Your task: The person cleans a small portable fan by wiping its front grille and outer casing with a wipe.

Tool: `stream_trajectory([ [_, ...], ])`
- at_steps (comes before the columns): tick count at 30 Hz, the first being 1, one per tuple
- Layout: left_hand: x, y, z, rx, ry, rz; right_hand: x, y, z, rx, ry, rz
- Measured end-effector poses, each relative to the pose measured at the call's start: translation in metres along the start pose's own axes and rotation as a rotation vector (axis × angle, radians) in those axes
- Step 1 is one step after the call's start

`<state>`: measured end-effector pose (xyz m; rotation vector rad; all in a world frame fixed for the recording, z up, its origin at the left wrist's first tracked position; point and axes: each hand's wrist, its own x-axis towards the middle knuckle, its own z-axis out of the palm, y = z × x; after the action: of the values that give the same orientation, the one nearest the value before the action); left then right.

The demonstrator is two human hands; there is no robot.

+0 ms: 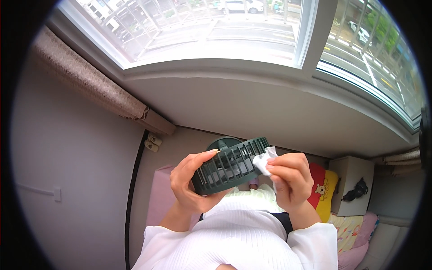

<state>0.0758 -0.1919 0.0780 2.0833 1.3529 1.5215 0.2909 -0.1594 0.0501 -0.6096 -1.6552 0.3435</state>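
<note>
A small dark green desk fan is held up in front of my white top, its slatted side showing and its round base pointing away from me. My left hand wraps round the fan's left end, the thumb along its upper rim and the other fingers underneath. Pinched in my right hand is a crumpled white tissue, close against the slats at the fan's right end. Whether the tissue presses on the slats I cannot tell.
Ahead stands a low wall under wide windows. A rolled beige curtain hangs at the left, with pale shoes on the floor below. To the right are a red and yellow cushion and a pale cabinet with a black item on it.
</note>
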Motion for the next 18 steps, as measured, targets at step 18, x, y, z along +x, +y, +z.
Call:
stream_trajectory([
  [18,-0.002,0.002,0.003,0.042,-0.086,0.045,0.016,0.002,0.006,-0.124,-0.122,-0.018],
])
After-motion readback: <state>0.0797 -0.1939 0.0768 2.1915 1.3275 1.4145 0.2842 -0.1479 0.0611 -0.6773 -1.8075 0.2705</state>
